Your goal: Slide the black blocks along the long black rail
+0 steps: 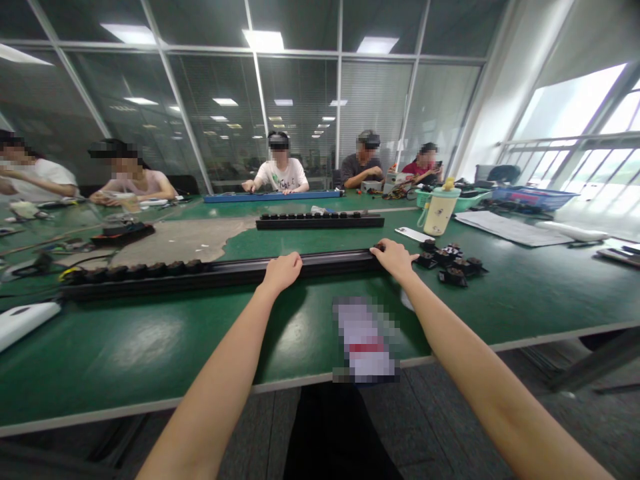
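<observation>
The rail (235, 272) is long, straight and black, with ridges running its length; it lies flat from 9 o'clock to 3 o'clock, its 9 o'clock end angled slightly nearer; dark blocks (157, 270) with brownish tops stand in a close row on its 9 o'clock stretch; the middle stretch bears none; loose blocks (454, 275), also dark, lie jumbled and variously tilted, just beyond the rail's 3 o'clock end.

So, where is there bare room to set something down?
Bare green tabletop lies between the black rail, the white object and the left forearm; another patch, between the black parts, the papers and the front edge. It's crowded right of and beyond the right hand: black parts, white phone, cup.
</observation>
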### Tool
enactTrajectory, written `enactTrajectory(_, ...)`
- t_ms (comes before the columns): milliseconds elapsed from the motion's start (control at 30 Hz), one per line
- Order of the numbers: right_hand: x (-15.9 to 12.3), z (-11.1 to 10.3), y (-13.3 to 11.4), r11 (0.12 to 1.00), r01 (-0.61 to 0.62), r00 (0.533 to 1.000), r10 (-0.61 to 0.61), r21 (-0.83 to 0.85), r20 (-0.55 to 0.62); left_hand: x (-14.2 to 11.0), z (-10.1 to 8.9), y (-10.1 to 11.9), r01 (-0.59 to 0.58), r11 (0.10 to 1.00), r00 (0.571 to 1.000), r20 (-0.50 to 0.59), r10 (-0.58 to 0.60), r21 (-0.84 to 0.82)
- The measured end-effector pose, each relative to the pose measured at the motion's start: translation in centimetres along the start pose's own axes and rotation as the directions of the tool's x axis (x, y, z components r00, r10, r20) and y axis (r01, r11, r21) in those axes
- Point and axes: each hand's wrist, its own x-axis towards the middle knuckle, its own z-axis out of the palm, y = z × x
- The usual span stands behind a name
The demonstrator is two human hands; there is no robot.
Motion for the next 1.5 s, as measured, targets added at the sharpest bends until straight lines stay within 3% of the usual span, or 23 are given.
enactTrajectory(633,0.18,0.11,0.05,0.999,0.006,1.0,-0.005,-0.044,0.013,0.13,0.36,-0.16,0.004,1.0,1.0,-0.008,-0.004,-0.015)
enactTrajectory(1133,0.79,0.29,0.75,0.999,-0.002,1.0,0.002,0.04,0.012,0.15,0.28,-0.15,-0.007,1.0,1.0,-0.003,0.007,-0.02)
enactTrajectory(1500,0.76,0.17,0.71,0.999,0.033,0.999,-0.031,-0.023,0.044,0.25,0.42,-0.19,-0.004,1.0,1.0,-0.006,0.004,-0.014)
